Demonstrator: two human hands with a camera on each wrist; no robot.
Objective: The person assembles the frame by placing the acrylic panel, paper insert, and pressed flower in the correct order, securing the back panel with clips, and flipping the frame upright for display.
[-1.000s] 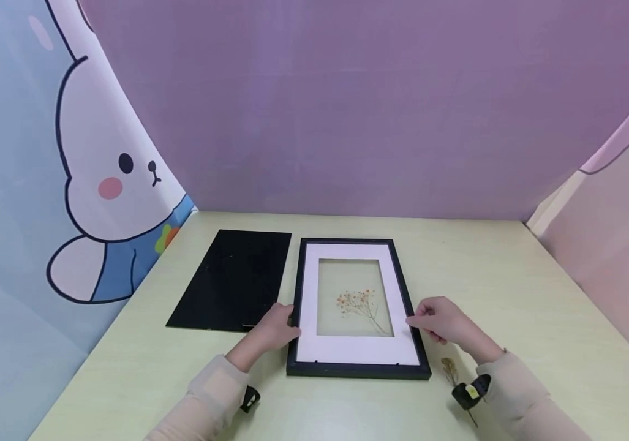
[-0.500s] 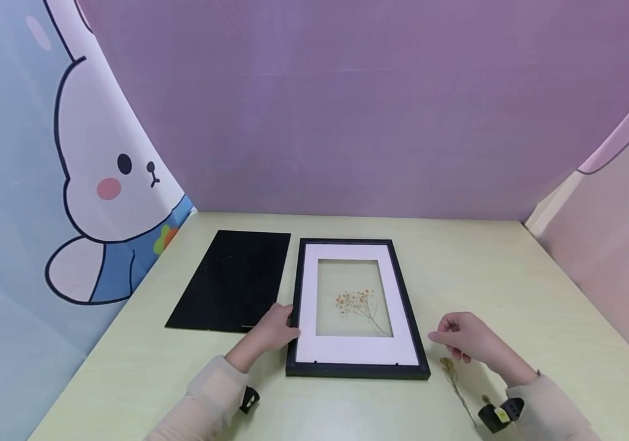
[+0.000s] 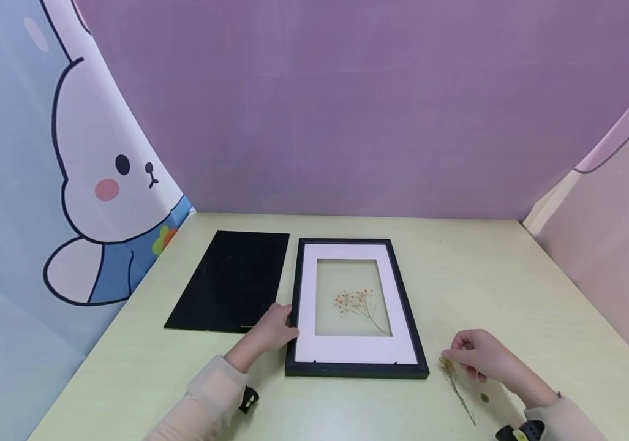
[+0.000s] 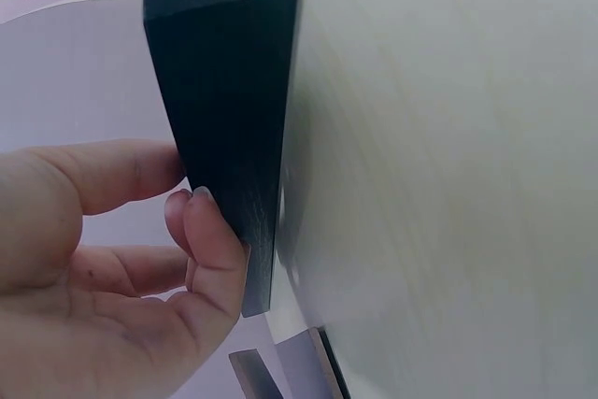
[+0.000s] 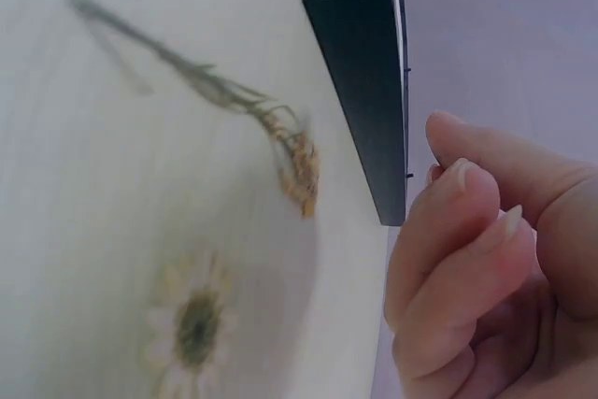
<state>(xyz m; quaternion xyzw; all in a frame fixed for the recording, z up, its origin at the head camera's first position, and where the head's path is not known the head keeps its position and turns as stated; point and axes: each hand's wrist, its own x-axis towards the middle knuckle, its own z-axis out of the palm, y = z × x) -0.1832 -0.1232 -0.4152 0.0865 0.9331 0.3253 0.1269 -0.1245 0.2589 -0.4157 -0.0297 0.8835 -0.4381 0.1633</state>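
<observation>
A black picture frame [image 3: 421, 343] with a white mat lies on the table; a dried sprig with small orange blooms [image 3: 354, 300] shows in its window. My left hand [image 3: 272, 327] holds the frame's left edge, thumb over the top and curled fingers against the outer side [image 4: 220, 137]. To the right, my right hand [image 3: 479, 354] hovers with loosely curled fingers and nothing between them. Its fingertips are by the head of a dried flower stem [image 3: 457, 392], which lies apart from the hand in the right wrist view. A small pale daisy-like flower [image 5: 194, 329] lies beside that stem.
A flat black board [image 3: 231, 278] lies left of the frame on the pale table [image 3: 512, 275]. Behind stands a purple backdrop [image 3: 336, 110]; a rabbit-printed sheet [image 3: 94, 141] hangs at the left and a pink one [image 3: 617, 245] at the right.
My right hand has left the frame's right edge and moved right and toward me, to the dried flower stem. The left hand has stayed on the frame.
</observation>
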